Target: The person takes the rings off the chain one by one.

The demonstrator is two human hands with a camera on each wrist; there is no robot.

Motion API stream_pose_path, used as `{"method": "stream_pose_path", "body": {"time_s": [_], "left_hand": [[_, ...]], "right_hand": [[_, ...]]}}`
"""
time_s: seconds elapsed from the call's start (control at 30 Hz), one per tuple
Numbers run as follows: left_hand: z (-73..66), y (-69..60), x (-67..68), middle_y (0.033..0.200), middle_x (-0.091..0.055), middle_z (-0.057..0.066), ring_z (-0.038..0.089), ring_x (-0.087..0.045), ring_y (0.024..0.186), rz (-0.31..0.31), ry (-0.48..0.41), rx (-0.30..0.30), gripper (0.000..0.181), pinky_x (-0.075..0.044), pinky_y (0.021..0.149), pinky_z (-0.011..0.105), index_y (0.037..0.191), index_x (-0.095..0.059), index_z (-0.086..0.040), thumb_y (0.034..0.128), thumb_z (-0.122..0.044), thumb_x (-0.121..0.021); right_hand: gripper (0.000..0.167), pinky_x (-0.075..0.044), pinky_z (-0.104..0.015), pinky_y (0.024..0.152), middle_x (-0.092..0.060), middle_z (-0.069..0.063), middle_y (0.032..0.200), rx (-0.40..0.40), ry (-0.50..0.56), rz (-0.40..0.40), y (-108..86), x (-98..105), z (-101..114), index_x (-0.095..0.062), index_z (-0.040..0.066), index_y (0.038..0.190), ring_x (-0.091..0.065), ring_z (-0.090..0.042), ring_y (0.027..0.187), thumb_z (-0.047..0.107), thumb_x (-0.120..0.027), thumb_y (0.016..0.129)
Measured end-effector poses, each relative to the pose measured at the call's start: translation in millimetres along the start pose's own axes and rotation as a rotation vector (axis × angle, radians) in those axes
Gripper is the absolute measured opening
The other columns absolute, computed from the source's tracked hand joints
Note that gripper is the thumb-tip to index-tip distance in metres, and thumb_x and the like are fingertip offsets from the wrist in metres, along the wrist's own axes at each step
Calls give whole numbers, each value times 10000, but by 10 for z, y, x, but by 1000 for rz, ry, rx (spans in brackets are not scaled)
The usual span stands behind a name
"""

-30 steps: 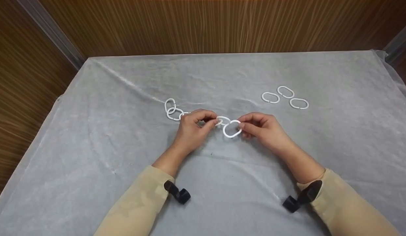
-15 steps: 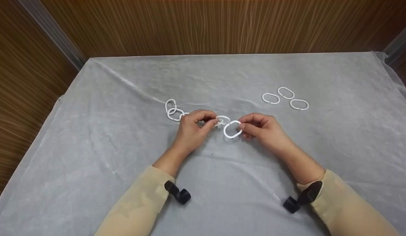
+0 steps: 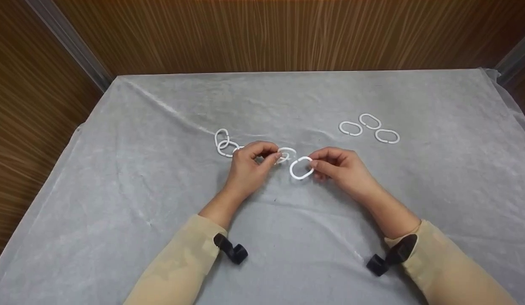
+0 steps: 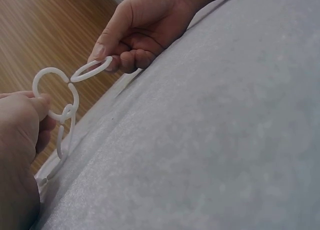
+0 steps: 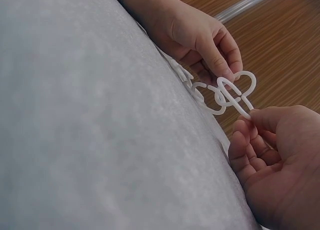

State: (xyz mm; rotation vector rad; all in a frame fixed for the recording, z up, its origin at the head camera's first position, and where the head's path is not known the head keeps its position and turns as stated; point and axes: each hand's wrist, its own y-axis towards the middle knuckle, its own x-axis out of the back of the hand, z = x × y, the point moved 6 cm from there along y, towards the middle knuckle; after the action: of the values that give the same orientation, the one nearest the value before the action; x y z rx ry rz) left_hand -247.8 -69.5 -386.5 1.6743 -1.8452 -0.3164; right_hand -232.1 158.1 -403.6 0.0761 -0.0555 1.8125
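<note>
My left hand (image 3: 251,169) pinches the end link (image 4: 50,70) of a chain of white oval split links. Its other links (image 3: 227,149) trail away to the left over the cloth, partly hidden behind the fingers. A separate white oval link (image 3: 291,170) is pinched at one end between the thumb and forefinger of my right hand (image 3: 345,169). In the left wrist view this link (image 4: 90,76) lies close to the gap in the chain's end link; whether they touch, I cannot tell. From the head, a small space shows between them.
Three loose white oval links (image 3: 350,134) lie close together at the right, beyond the right hand. A wrinkled grey cloth (image 3: 287,254) covers the table. Wood-grain panels (image 3: 287,34) stand behind it and at the left.
The chain's end link has shifted slightly left and the right hand's link slightly right, so a small space has opened between them in the head view. Both grips are unchanged.
</note>
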Motion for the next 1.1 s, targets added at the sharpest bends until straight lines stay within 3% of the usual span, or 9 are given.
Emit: {"method": "stream_pose_path", "body": {"time_s": [0.7,1.1], "left_hand": [[86,21,-84,885,-762,59,146,-688,801,-1,-38,73,61,-547,751,265,954,-776,7,922,-29,-813],[128,37,-83,898,-766,71,150,-690,806,-4,-51,94,71,-540,752,254,971,-780,12,921,-26,-812]], "right_hand": [[203,-534,-231,641,-702,-24,826,1,-6,-39,-27,91,-7,-701,-138,1127,-620,-114,686,9,-722,988],[214,-525,-234,626,-688,-23,792,13,-63,-50,-34,204,205,-685,-157,1135,-608,-110,685,-1,-710,992]]}}
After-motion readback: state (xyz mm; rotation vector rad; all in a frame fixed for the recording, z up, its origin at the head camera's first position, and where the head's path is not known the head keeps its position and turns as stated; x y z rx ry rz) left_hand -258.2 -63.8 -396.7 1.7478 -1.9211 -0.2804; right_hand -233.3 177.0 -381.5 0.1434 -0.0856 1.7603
